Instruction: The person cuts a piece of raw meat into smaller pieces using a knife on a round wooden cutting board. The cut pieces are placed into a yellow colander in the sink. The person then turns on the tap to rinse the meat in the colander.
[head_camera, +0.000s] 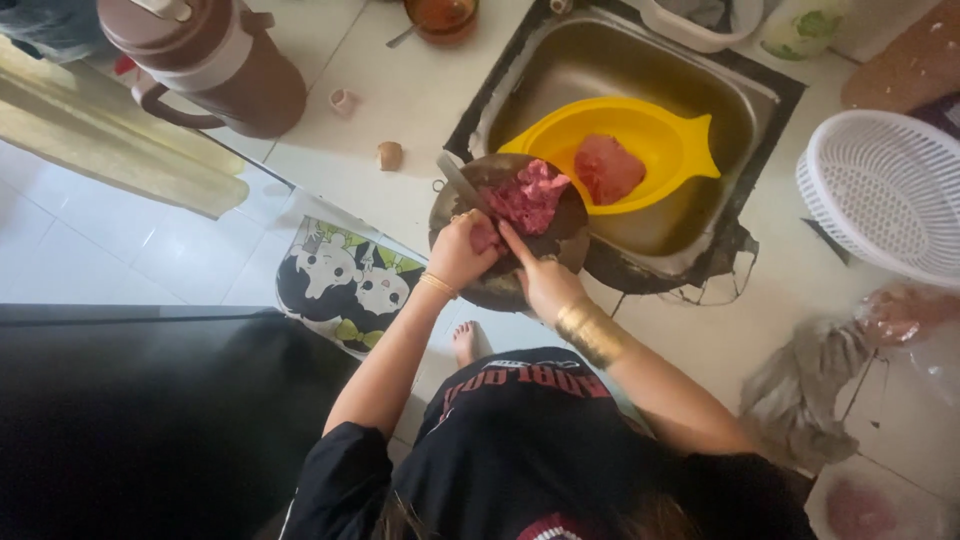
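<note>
While raw meat (530, 195) covers the round board (560, 240), left hand (460, 250) gripping the knife (462, 185), right hand (545, 280) pinning meat.

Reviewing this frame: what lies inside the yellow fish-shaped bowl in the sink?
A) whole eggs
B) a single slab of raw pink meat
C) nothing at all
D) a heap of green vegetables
B: the yellow fish-shaped bowl in the sink holds one slab of raw pink meat, while the chopped meat sits apart on the round cutting board.

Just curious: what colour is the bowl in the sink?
Yellow; the bowl shows best in the head view.
</note>
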